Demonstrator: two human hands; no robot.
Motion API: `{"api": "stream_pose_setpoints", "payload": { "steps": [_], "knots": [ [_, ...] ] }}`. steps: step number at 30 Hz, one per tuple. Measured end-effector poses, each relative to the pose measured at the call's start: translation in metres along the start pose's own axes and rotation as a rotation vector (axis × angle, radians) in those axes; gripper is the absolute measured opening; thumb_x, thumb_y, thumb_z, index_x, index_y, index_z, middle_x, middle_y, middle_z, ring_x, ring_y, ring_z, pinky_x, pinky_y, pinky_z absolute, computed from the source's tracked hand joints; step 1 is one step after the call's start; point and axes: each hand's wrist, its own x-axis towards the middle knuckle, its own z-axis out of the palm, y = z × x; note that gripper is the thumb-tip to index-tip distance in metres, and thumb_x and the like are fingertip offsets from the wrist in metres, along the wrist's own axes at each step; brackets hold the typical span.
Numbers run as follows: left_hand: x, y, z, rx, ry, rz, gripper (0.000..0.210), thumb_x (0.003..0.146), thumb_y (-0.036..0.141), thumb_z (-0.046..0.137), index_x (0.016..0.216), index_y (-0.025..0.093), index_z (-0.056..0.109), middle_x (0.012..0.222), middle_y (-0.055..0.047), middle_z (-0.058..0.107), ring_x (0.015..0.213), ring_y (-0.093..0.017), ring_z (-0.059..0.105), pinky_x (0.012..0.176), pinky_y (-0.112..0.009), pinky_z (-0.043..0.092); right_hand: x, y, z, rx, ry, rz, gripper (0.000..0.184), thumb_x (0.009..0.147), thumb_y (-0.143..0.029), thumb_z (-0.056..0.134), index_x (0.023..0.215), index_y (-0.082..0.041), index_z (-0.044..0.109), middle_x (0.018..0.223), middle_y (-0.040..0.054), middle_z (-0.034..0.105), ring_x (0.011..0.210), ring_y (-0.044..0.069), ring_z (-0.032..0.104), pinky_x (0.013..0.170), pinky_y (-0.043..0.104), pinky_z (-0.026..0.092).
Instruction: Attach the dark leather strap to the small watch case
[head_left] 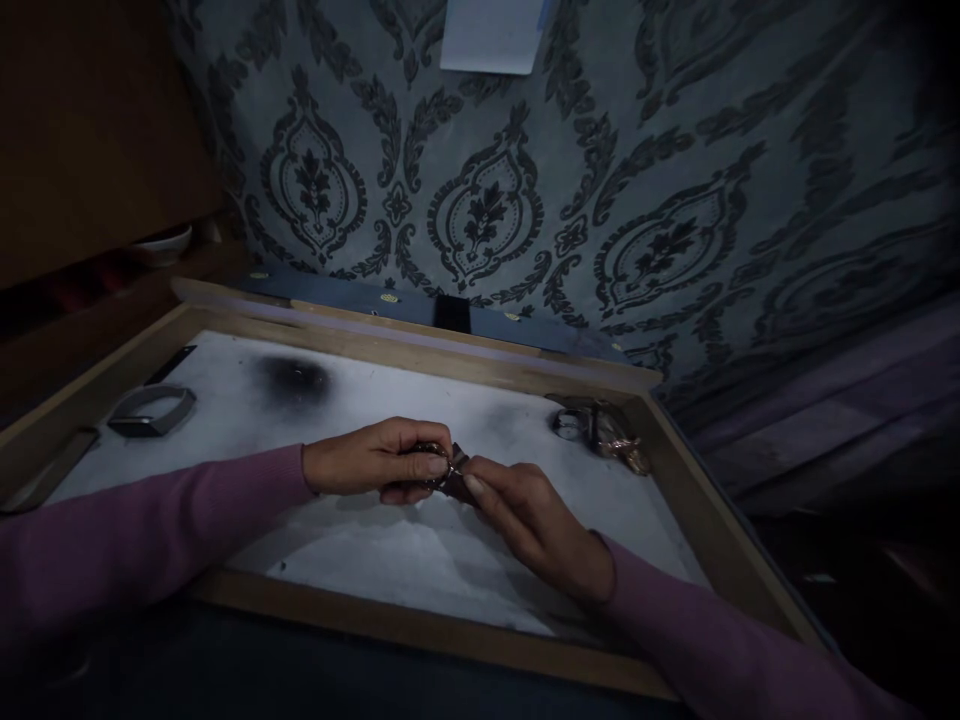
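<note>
My left hand (382, 465) is closed around the round case of a wristwatch (433, 452), thumb on top and fingers beneath. Dark and shiny, the case is largely covered by those fingers. A brown strap (455, 483) comes off its right side. At that strap my right hand (529, 515) is closed in a pinch, thumb and forefinger close to where it meets the case. Something thin and light shows between the two hands, too small to make out. Both hands are above the white bottom (352, 550) of a shallow wooden drawer-like box.
Toward the left of the box lie a watch with a looped band (154, 412), a flat band (64, 468) and a dark strip (171, 365). Several watches (600, 430) are heaped at the right. Wooden rims (420, 640) surround the white bottom; patterned wallpaper (484, 210) stands behind.
</note>
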Motion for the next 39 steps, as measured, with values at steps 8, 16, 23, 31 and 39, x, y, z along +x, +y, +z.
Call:
{"api": "stream_pose_setpoints", "payload": {
  "steps": [8,16,23,31,39],
  "knots": [
    [0.002,-0.007,0.007,-0.07,0.068,-0.016,0.027,0.084,0.039,0.06,0.078,0.017,0.046,0.054,0.008,0.042,0.043,-0.005,0.033,0.04,-0.018,0.023,0.0,0.003,0.001,-0.129,-0.021,-0.034,0.023,0.097,-0.021,0.033,0.081,-0.018,0.048,0.057,-0.0052,0.037,0.045,0.009,0.035,0.048,0.023,0.027],
    [0.005,-0.008,0.012,-0.089,0.164,-0.026,0.018,0.079,0.025,0.057,0.07,0.018,0.044,0.048,0.01,0.037,0.04,-0.004,0.029,0.038,-0.017,0.02,-0.001,-0.001,0.002,-0.121,-0.042,0.004,0.019,0.098,-0.021,0.032,0.091,-0.018,0.048,0.06,-0.0046,0.043,0.048,0.01,0.038,0.05,0.024,0.031],
    [0.005,-0.004,0.011,-0.117,0.216,-0.052,0.014,0.074,0.017,0.055,0.068,0.018,0.043,0.048,0.01,0.036,0.04,-0.003,0.028,0.038,-0.017,0.019,0.001,-0.01,-0.002,-0.023,-0.004,0.042,0.021,0.1,-0.027,0.033,0.086,-0.02,0.045,0.061,-0.0038,0.049,0.053,0.011,0.046,0.054,0.024,0.039],
    [0.005,-0.006,0.011,-0.136,0.229,-0.055,0.015,0.071,0.018,0.057,0.067,0.018,0.042,0.047,0.01,0.038,0.039,-0.003,0.029,0.037,-0.017,0.019,0.004,-0.009,-0.003,-0.024,0.031,0.008,0.029,0.101,-0.03,0.035,0.083,-0.017,0.055,0.07,0.0013,0.06,0.059,0.011,0.052,0.057,0.024,0.04],
    [0.006,-0.007,0.009,-0.172,0.228,-0.088,0.013,0.069,0.017,0.056,0.068,0.018,0.042,0.047,0.01,0.04,0.038,-0.003,0.027,0.036,-0.016,0.018,0.006,-0.005,-0.002,0.044,0.038,0.052,0.029,0.1,-0.03,0.037,0.085,-0.016,0.058,0.066,-0.0009,0.056,0.053,0.009,0.048,0.053,0.021,0.038]
  ]
}}
